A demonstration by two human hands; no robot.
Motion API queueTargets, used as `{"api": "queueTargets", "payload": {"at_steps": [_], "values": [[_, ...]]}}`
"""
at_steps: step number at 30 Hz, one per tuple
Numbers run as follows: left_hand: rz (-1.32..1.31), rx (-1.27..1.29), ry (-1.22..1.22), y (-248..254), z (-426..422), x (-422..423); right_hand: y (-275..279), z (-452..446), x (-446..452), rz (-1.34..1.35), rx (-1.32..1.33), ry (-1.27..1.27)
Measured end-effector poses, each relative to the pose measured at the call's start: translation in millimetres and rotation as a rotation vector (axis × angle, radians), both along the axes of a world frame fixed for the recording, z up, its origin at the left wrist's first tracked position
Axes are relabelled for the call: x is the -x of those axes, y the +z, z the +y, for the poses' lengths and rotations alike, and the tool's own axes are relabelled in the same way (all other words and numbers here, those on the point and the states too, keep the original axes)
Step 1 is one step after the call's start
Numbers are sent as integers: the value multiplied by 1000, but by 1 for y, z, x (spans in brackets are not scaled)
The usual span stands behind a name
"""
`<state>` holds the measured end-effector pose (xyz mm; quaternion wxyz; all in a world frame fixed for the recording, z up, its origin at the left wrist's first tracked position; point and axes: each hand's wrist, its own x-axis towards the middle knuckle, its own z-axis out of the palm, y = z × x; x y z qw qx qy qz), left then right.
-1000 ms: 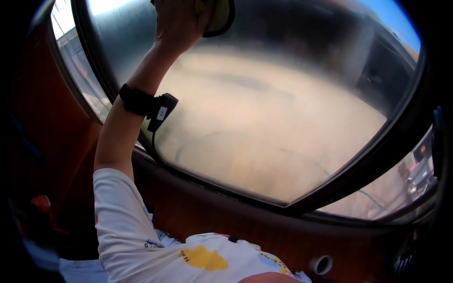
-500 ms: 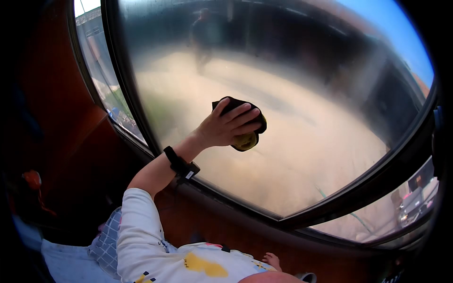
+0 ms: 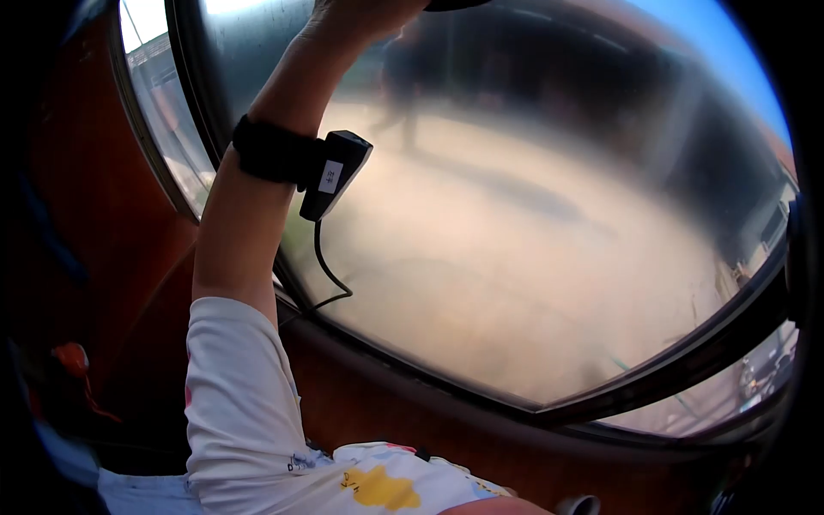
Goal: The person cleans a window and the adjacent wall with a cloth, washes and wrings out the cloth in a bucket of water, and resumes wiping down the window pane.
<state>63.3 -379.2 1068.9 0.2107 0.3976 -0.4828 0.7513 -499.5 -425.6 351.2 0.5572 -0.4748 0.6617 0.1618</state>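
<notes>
My left hand point(image 3: 369, 14) is raised to the top edge of the head view, against the large hazy window pane point(image 3: 481, 257). Most of its fingers are cut off by the frame. Beside them shows only the dark rim of the black and yellow-green cloth point(image 3: 455, 3) that the hand holds. A black strap with a small device point(image 3: 336, 176) sits on my left forearm, and a thin cable hangs from it. My right hand is out of view.
Dark frame bars point(image 3: 669, 365) border the pane at the lower right. Brown wood panelling point(image 3: 360, 386) lies below it. An orange object point(image 3: 72, 359) is at the lower left, a round pale-rimmed object point(image 3: 579, 505) at the bottom. A blurred figure point(image 3: 402, 73) shows in the glass.
Since half a second ago, my left hand has gone from mid-pane up to the top edge with the cloth. My right fingers, seen then at the bottom, have dropped out of view.
</notes>
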Motion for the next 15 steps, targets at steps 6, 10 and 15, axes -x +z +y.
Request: {"api": "queueTargets", "payload": {"at_steps": [6, 10, 15], "values": [[198, -386, 128, -193, 26, 15, 11, 28, -83, -115, 55, 1], [-44, -527, 229, -284, 57, -12, 49, 51, -137, -177, 91, 71], [-455, -648, 325, -288, 54, -25, 17, 41, -129, -133, 43, 208]]}}
